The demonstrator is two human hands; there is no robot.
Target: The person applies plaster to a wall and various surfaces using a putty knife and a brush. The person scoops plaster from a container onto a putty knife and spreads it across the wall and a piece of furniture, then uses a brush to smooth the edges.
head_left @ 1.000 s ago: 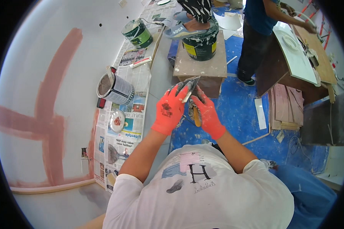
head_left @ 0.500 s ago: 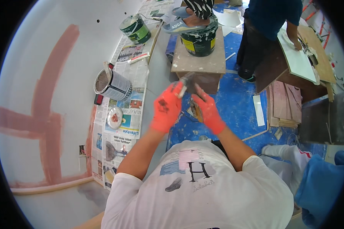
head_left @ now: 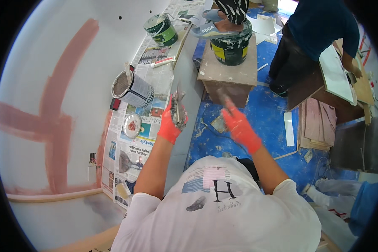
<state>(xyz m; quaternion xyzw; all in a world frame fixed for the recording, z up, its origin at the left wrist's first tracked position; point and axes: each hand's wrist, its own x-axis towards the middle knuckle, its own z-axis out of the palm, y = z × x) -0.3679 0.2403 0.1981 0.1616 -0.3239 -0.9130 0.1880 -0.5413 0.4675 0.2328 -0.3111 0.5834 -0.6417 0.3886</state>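
Observation:
Both my hands wear bright orange-red gloves. My left hand [head_left: 170, 124] is closed around a grey-smeared putty knife [head_left: 179, 94] held upright, its thin blade pointing away from me. Dark grey smears cover the palm side of that glove. Farther right, over the blue floor sheet, my right hand [head_left: 241, 129] is closed on a narrow tool [head_left: 227, 99]; motion blur hides its kind. A gap separates the two hands. Left of my left hand, a paint can [head_left: 139, 90] with a stick in it and a round smeared lid [head_left: 132, 125] lie on newspaper.
Newspaper [head_left: 135, 145] covers the ledge along the reddish-patched wall [head_left: 54, 126]. A green tub [head_left: 164, 33] and white tube [head_left: 163, 62] sit farther along. Ahead, someone's sandalled foot [head_left: 214, 30] stands on a bucket [head_left: 231, 52] atop a box [head_left: 229, 76]. Another person [head_left: 319, 31] works at right.
My hands have drawn apart, left hand leftward and right hand rightward. The putty knife now stands upright in my left hand. The view has shifted slightly.

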